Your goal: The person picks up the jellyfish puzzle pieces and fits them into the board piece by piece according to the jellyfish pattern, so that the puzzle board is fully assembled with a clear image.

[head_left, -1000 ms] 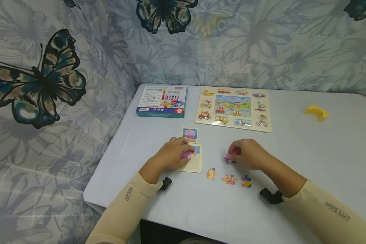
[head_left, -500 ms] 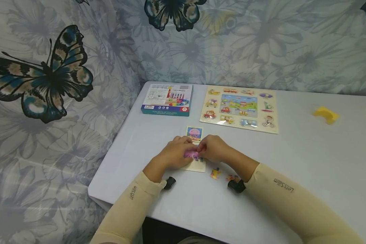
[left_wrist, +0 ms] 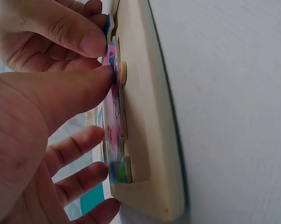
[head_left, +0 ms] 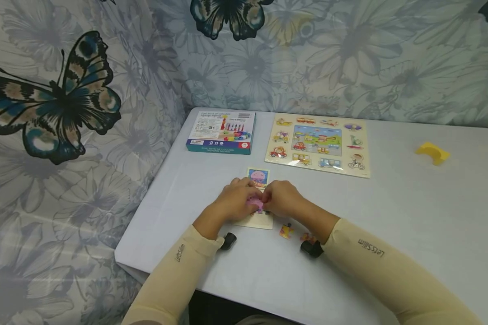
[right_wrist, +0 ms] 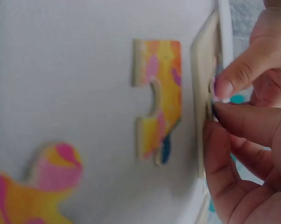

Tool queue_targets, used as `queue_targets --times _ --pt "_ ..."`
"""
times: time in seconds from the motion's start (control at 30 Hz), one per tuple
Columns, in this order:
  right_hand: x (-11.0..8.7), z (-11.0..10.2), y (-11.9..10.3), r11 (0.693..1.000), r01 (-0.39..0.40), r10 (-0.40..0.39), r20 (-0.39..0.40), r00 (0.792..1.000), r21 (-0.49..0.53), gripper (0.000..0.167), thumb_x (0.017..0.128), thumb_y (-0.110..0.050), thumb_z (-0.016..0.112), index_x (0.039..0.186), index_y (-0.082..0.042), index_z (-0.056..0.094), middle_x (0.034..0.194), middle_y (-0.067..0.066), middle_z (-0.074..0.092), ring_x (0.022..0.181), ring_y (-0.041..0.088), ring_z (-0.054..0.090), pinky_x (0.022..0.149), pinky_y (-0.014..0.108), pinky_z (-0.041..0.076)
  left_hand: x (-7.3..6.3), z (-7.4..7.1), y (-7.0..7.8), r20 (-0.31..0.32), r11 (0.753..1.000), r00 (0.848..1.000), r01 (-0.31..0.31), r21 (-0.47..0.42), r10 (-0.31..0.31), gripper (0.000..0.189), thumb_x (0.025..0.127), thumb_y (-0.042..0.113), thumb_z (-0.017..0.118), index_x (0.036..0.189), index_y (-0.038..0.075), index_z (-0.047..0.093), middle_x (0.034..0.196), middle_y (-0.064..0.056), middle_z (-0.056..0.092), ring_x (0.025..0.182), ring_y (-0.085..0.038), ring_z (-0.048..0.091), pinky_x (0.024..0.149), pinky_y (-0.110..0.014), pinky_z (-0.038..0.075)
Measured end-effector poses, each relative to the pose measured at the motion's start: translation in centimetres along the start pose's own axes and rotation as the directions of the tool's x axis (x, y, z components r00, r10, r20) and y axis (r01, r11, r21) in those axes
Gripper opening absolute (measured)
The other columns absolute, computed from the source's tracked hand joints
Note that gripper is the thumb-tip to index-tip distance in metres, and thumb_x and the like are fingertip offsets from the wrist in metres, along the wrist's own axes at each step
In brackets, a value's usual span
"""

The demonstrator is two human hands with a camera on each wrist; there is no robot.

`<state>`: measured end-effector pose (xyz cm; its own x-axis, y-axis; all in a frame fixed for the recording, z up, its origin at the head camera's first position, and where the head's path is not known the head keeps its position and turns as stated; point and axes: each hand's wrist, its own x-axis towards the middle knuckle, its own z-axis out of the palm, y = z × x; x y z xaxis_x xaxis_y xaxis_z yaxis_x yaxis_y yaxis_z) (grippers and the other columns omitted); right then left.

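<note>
A small wooden puzzle tray (head_left: 262, 223) lies before me, with joined pink and blue jigsaw pieces (left_wrist: 113, 109) in its upper part. My left hand (head_left: 236, 199) rests over its left side, thumb pressing the pieces and the other fingers loosely extended. At the right side of those pieces, my right hand (head_left: 283, 198) pinches a jigsaw piece (right_wrist: 212, 111) between thumb and forefinger; its fingertips mostly cover it. Just beyond the tray is a square picture card (head_left: 258, 176) with a pink octopus-like figure. Yellow-and-pink loose pieces, one (head_left: 286, 231) and another (head_left: 308, 237), lie near my right wrist.
At the back left sits a teal-edged box (head_left: 221, 133). A larger vehicle puzzle board (head_left: 317, 142) lies right of it, and a yellow arched block (head_left: 433, 153) stands far right. Patterned cloth (head_left: 329, 63) hangs behind the white table (head_left: 410, 216).
My right hand has carried its jigsaw piece left from the table to the tray and now works beside my left thumb. My right forearm now covers a loose piece. The left hand stays over the tray.
</note>
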<state>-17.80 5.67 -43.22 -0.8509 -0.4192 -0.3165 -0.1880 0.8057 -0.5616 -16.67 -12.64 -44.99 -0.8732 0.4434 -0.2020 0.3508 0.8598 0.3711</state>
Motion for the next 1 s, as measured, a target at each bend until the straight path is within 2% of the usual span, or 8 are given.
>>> queue_targets --times 0.23,0.53,0.67,0.77,1.0 --pt "-0.1 -0.6 0.9 0.999 -0.032 0.031 -0.024 0.999 -0.03 0.009 0.087 -0.014 0.079 0.091 -0.011 0.071 0.08 0.003 0.063 0.074 0.019 0.057 0.062 0.028 0.046 0.2 -0.1 0.3 0.004 1.0 1.0 0.019 -0.022 -0.018 0.027 0.092 0.032 0.076 0.119 0.035 0.074 0.126 0.006 0.056 0.118 -0.02 0.047 0.1 -0.044 0.043" --pt "-0.6 -0.4 1.3 0.997 -0.02 0.017 -0.042 0.999 -0.078 0.016 0.088 -0.019 0.08 0.096 -0.01 0.069 0.085 0.003 0.064 0.078 0.019 0.057 0.071 0.033 0.049 0.1 -0.4 0.4 0.002 0.999 0.999 0.033 -0.04 -0.033 0.022 0.091 0.03 0.076 0.112 0.036 0.075 0.125 0.006 0.057 0.12 -0.021 0.047 0.102 -0.045 0.043" --pt "-2.4 -0.2 1.5 0.991 -0.029 0.026 -0.024 0.999 -0.129 0.021 0.088 -0.024 0.081 0.101 -0.01 0.071 0.09 0.003 0.065 0.083 0.02 0.057 0.077 0.037 0.05 0.1 -0.2 0.2 0.01 0.999 1.0 0.028 -0.043 -0.027 0.022 0.093 0.031 0.074 0.115 0.036 0.074 0.129 0.006 0.055 0.121 -0.02 0.046 0.104 -0.046 0.042" --pt "-4.3 0.2 1.8 0.987 -0.033 0.032 -0.008 0.999 -0.156 0.027 0.085 -0.028 0.084 0.103 -0.011 0.072 0.091 0.002 0.064 0.083 0.02 0.056 0.077 0.037 0.05 -0.1 -0.2 0.1 0.012 0.999 1.0 0.022 -0.037 -0.021 0.023 0.094 0.033 0.073 0.118 0.036 0.073 0.134 0.006 0.054 0.123 -0.021 0.046 0.106 -0.046 0.041" --pt "-8.3 2.3 3.0 0.973 0.056 -0.079 -0.093 0.993 -0.222 0.036 0.079 -0.031 0.087 0.102 -0.011 0.069 0.088 0.001 0.058 0.076 0.017 0.052 0.071 0.035 0.047 -0.2 -0.3 0.5 0.005 1.0 1.0 0.01 -0.021 -0.01 0.022 0.095 0.032 0.072 0.117 0.035 0.073 0.135 0.005 0.054 0.125 -0.021 0.046 0.106 -0.047 0.041"
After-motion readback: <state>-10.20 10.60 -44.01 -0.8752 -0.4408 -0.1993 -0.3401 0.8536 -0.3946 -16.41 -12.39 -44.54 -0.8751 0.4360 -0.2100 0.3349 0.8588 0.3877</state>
